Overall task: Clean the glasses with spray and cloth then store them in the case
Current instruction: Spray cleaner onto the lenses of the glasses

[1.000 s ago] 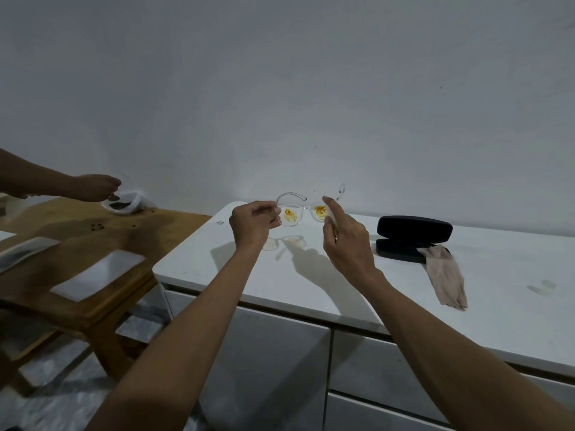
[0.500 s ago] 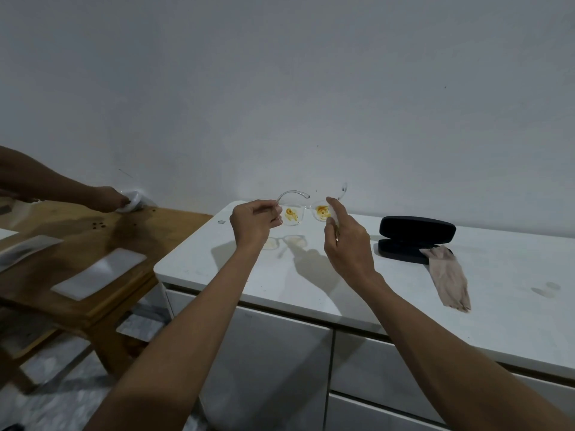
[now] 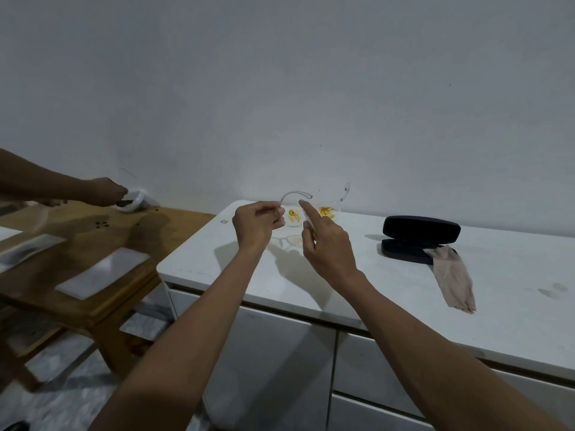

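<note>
Clear-framed glasses (image 3: 294, 215) with orange smears on both lenses hang above the white cabinet top (image 3: 389, 290). My left hand (image 3: 255, 223) pinches their left temple arm. My right hand (image 3: 329, 247) is close in front of them, index finger stretched up over the bridge and the other fingers curled; I cannot tell whether it grips the frame. A black glasses case (image 3: 420, 233) lies open to the right, with a beige cloth (image 3: 452, 275) draped from it onto the top. No spray bottle is in view.
On the left stands a wooden table (image 3: 93, 231) with white sheets (image 3: 102, 272) and dark crumbs. Another person's hand (image 3: 105, 191) there holds a white object (image 3: 133, 200). The wall runs close behind the cabinet, and drawers sit below its front edge.
My right hand has shifted left, its index finger moving from the right lens to the bridge. The glasses and my left hand stay put. The other person's hand has moved along the wooden table.
</note>
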Action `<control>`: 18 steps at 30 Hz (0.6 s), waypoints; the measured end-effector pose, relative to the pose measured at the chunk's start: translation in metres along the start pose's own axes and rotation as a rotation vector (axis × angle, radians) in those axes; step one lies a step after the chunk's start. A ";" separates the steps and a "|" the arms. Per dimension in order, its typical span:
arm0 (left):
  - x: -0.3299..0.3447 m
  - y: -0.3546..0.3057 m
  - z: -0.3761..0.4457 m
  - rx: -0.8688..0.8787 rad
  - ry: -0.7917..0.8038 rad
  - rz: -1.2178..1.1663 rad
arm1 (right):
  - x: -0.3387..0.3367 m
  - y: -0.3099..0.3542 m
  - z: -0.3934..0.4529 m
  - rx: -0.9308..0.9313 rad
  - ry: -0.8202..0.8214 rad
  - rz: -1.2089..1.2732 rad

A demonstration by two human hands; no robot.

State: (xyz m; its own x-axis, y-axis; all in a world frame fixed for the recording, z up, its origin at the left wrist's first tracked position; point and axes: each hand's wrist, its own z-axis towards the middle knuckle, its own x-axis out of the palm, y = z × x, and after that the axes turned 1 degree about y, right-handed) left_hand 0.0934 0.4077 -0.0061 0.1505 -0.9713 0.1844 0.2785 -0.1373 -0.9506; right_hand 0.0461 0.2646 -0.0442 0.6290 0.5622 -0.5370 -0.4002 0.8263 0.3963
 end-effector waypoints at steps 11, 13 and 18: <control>-0.001 0.001 -0.001 0.004 0.005 0.013 | 0.008 0.005 0.002 0.018 0.029 -0.007; -0.002 0.001 -0.001 0.000 -0.001 0.023 | 0.008 0.003 0.002 0.054 0.046 -0.006; -0.005 0.004 -0.001 -0.010 0.005 -0.008 | 0.006 0.000 0.000 0.099 -0.010 0.013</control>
State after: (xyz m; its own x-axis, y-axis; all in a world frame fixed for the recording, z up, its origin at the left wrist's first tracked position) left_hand 0.0931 0.4115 -0.0105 0.1440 -0.9711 0.1904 0.2705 -0.1465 -0.9515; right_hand 0.0492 0.2680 -0.0473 0.6308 0.5722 -0.5241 -0.3411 0.8111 0.4751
